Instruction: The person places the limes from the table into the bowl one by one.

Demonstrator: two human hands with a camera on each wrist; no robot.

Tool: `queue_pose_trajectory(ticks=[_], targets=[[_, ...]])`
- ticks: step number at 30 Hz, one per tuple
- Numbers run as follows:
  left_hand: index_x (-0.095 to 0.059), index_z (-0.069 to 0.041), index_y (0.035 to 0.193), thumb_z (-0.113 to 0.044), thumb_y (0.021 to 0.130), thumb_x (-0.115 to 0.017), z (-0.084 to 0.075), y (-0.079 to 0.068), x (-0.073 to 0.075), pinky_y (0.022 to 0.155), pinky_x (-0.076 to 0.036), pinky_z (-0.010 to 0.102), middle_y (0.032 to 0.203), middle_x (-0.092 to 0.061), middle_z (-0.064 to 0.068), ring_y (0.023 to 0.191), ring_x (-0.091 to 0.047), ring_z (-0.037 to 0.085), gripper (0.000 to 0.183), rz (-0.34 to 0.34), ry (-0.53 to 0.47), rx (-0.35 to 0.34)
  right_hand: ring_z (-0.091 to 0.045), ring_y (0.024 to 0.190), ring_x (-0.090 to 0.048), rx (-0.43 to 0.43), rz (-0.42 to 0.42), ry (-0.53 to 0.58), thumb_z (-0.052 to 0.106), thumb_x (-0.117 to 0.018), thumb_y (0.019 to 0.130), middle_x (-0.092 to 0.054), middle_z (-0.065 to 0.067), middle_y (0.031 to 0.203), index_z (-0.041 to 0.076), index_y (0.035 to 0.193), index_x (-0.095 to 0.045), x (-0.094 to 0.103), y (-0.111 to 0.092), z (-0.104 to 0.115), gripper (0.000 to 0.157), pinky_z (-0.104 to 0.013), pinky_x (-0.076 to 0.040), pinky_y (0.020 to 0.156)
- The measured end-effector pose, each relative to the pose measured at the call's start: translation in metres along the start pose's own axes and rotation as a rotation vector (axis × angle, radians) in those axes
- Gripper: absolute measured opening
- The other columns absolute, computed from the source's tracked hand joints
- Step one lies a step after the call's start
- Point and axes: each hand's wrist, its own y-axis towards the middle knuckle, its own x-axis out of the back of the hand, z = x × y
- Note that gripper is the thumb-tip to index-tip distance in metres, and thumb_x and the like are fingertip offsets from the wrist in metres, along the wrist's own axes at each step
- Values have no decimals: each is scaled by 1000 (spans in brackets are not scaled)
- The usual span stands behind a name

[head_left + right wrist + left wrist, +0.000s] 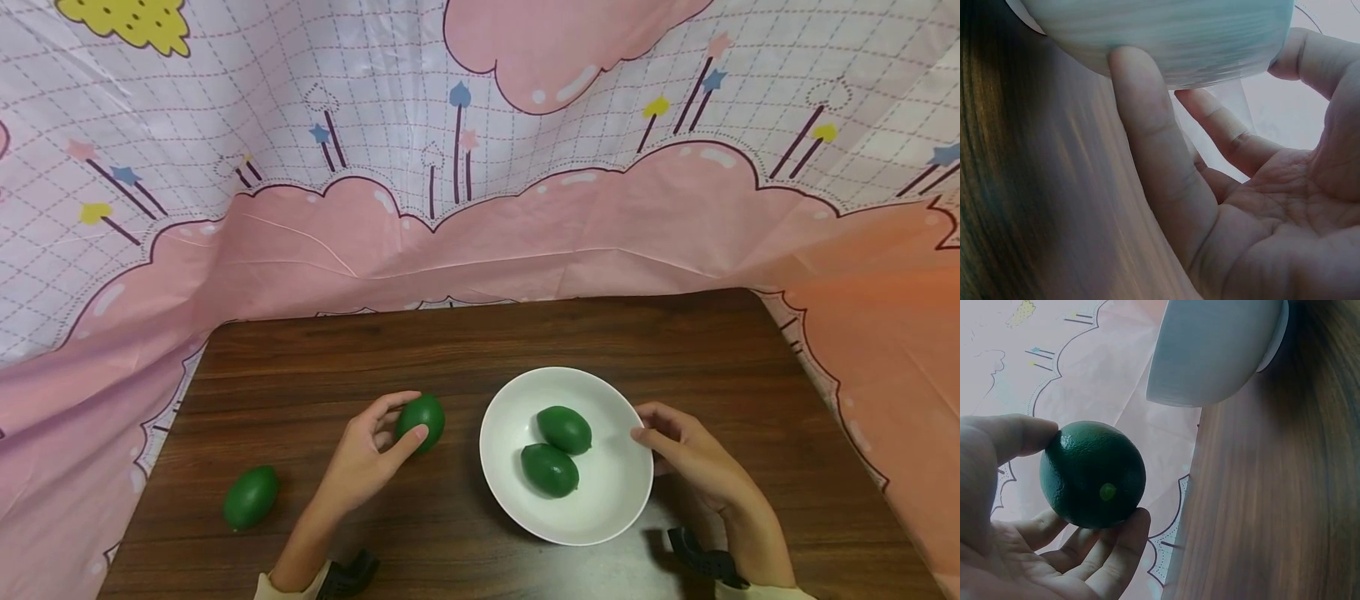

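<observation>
My left hand point(360, 460) holds a green lime point(424, 417) between thumb and fingers, to the left of a white bowl point(611, 504). In the left wrist view, this lime point(1092, 475) shows a pale stem spot and the thumb presses its upper side. At the bowl's right side, my right hand point(697, 457) grips the rim, thumb on the inside edge. The right wrist view has the fingers point(1147, 119) against the bowl's outer wall point(1197, 44). Inside the bowl two limes lie side by side, one farther back point(565, 429) and one nearer point(550, 470).
Another lime point(251, 497) lies on the dark wooden table point(360, 358), left of my left hand. A pink and white patterned cloth point(525, 233) hangs behind the table and along its sides. Dark straps point(705, 558) are on both wrists.
</observation>
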Motion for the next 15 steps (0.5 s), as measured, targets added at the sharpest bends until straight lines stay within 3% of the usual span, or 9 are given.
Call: queue_pose_trajectory(ticks=[15], targets=[[-57,-11,146,-23,102,-72,-6,2,-13,85,-64,27,134,-68,24,107,-79,27,48,29,-7,-18,-21,99,-67,-20,8,4,24,-63,106,-62,-24,125,-1,142,-56,1,1,0,45,-43,-66,76]])
